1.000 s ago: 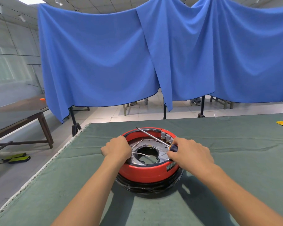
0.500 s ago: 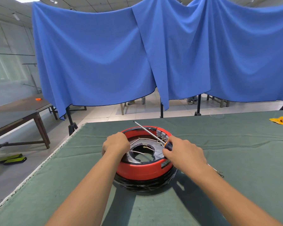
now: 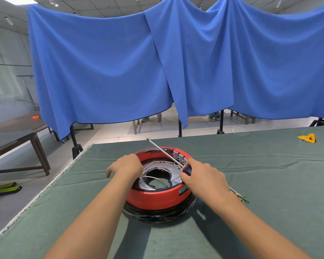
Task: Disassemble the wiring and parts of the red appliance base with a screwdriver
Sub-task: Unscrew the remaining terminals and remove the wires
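Before you, a table (image 3: 269, 174) covered in green cloth fills the near scene. Beyond its far edge, blue curtains (image 3: 157, 71) hang from dark stands (image 3: 220, 121) across the room's width. To your left, a dark wooden table (image 3: 17, 135) stands on a pale tiled floor (image 3: 110, 133). The far-left wall (image 3: 6, 71) is glazed. Above, a panelled ceiling (image 3: 101, 4) carries a lit fixture (image 3: 17, 0).

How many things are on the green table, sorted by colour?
Red: 1, the base
Yellow: 1, the scrap
Orange and black: 1, the screwdriver, in the right hand
Green and gold: 1, the loose wire
Total: 4
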`<move>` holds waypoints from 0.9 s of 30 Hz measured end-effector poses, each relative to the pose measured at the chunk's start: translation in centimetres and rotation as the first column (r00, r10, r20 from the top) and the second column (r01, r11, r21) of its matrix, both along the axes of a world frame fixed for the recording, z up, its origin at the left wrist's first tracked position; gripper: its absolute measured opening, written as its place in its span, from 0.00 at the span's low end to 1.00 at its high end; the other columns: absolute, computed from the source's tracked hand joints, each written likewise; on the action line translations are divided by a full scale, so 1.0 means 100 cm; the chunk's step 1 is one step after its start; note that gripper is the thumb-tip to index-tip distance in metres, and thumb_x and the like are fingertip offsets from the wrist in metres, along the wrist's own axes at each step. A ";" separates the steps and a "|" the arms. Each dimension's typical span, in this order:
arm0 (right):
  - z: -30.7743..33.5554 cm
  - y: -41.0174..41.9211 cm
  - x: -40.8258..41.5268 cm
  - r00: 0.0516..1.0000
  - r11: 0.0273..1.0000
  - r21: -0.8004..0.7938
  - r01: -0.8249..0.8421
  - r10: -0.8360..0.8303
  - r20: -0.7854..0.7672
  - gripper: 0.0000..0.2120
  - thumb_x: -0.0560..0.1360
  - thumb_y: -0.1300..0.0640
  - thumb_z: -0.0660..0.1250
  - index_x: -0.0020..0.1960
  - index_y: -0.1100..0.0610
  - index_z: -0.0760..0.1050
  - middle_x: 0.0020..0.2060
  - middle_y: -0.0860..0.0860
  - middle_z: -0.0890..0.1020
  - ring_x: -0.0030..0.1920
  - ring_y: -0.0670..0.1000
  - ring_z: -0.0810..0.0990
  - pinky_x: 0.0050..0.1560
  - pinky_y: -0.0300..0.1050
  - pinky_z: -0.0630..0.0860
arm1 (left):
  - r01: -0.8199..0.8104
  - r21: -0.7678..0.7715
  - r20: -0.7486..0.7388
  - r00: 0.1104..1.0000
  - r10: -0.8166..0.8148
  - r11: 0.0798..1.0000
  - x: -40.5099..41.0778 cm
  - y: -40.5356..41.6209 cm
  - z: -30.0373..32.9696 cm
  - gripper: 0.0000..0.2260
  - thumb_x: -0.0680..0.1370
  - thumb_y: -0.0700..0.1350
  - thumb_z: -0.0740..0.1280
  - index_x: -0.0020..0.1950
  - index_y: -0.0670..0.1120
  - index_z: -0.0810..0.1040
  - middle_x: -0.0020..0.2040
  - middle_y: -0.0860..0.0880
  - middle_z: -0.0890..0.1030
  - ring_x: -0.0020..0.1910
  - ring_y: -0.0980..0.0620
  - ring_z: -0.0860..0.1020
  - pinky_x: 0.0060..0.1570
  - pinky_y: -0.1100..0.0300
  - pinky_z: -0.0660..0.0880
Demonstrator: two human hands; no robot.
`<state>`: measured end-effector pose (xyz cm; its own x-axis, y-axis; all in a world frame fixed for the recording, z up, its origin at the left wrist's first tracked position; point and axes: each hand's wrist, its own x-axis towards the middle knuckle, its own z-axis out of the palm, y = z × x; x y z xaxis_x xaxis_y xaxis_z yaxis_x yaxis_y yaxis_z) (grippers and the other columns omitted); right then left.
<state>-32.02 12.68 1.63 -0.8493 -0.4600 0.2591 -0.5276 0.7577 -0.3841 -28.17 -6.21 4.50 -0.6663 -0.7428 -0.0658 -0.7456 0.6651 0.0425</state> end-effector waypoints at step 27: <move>-0.012 0.007 -0.004 0.990 0.936 -0.340 0.093 -0.049 0.135 0.13 0.70 0.39 0.67 0.49 0.44 0.67 0.40 0.42 0.80 0.42 0.52 0.76 0.41 0.47 0.67 | 0.364 -0.286 -0.765 0.470 -0.440 0.886 0.016 0.027 -0.014 0.03 0.73 0.40 0.68 0.40 0.42 0.76 0.49 0.48 0.78 0.51 0.48 0.74 0.49 0.54 0.71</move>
<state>-32.46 13.36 0.42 -0.9117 -0.2984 0.2824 -0.4094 0.6013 -0.6862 -26.59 -3.51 3.13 -0.6365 -0.3558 0.6843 -0.0746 0.9115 0.4045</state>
